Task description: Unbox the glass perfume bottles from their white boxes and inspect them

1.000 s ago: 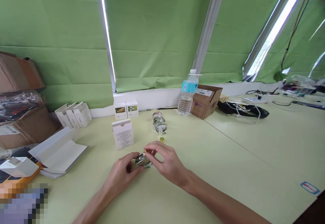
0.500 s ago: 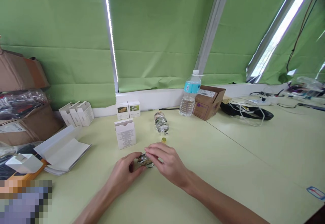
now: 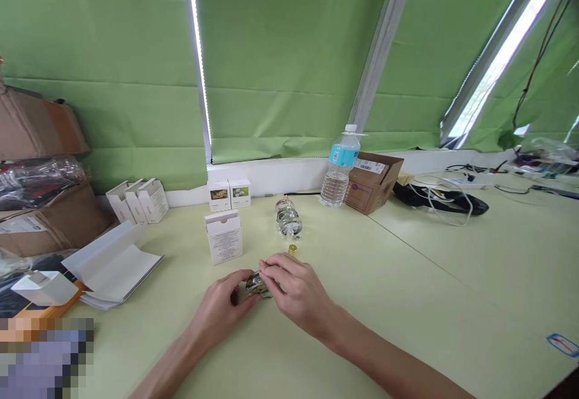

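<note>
A small glass bottle [image 3: 257, 285] lies low at the centre front of the table. My left hand [image 3: 224, 302] grips its left end between thumb and fingers. The fingertips of my right hand [image 3: 296, 287] are pinched together at its upper right side; what they pinch is too small to make out. Just beyond my right hand stands a gold cap [image 3: 292, 250]. Farther back, several glass bottles [image 3: 288, 221] stand in a row. An upright white box [image 3: 224, 238] is behind my left hand.
Small white boxes [image 3: 230, 195] stand by the wall, more at the left near an open booklet [image 3: 120, 266]. A water bottle [image 3: 337, 169] and cardboard box [image 3: 371, 185] are at the back, with a black item and cables [image 3: 441, 198] rightward.
My right fingertips have shifted very slightly at the bottle. The view has moved a little; the left hand keeps its grip.
</note>
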{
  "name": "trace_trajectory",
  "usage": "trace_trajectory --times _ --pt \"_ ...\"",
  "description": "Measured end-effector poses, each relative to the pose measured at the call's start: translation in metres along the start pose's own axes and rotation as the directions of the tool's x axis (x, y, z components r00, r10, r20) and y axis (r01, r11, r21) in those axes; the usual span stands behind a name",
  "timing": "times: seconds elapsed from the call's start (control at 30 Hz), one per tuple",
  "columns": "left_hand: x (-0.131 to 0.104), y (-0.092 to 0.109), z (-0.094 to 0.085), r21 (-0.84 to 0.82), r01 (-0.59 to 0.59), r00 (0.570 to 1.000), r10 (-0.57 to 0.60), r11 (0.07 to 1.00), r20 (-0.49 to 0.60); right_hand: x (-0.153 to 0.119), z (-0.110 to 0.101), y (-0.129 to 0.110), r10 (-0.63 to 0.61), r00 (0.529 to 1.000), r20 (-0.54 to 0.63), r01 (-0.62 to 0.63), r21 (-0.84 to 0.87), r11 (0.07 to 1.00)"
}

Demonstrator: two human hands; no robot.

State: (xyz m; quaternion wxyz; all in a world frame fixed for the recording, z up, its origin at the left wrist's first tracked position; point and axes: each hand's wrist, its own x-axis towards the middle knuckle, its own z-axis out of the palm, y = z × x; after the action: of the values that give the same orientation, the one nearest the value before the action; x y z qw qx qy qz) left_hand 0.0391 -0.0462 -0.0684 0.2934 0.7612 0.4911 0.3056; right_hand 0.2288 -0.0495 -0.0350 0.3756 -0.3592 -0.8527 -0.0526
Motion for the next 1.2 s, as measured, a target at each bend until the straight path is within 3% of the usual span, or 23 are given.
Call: trace_trajectory --times 0.13,0.37,0.83,1.07,1.2 --pt "0.000 0.004 -0.001 -0.004 -0.005 1.000 0.005 1.000 -0.002 0.000 0.002 -0.006 -0.003 0.998 0.055 0.011 -0.138 0.990" --pt "-0.001 0.005 -0.002 0.007 0.000 1.000 0.000 1.000 -0.001 0.000 0.006 -0.013 0.048 0.995 0.091 -0.029 -0.199 0.979" --pt "-0.003 0.007 0.003 0.053 -0.027 0.999 0.029 0.998 -0.043 0.007 0.008 -0.028 0.020 0.985 0.171 0.061 -0.457 0.887" --pt "-0.003 0.007 0.004 0.073 -0.052 0.997 0.056 0.996 -0.049 0.004 0.011 -0.032 0.026 0.986 0.165 0.053 -0.453 0.890" --pt "-0.003 0.006 0.004 0.070 -0.045 0.998 0.049 0.996 -0.048 0.004 0.008 -0.023 0.078 0.989 0.122 -0.038 -0.302 0.953"
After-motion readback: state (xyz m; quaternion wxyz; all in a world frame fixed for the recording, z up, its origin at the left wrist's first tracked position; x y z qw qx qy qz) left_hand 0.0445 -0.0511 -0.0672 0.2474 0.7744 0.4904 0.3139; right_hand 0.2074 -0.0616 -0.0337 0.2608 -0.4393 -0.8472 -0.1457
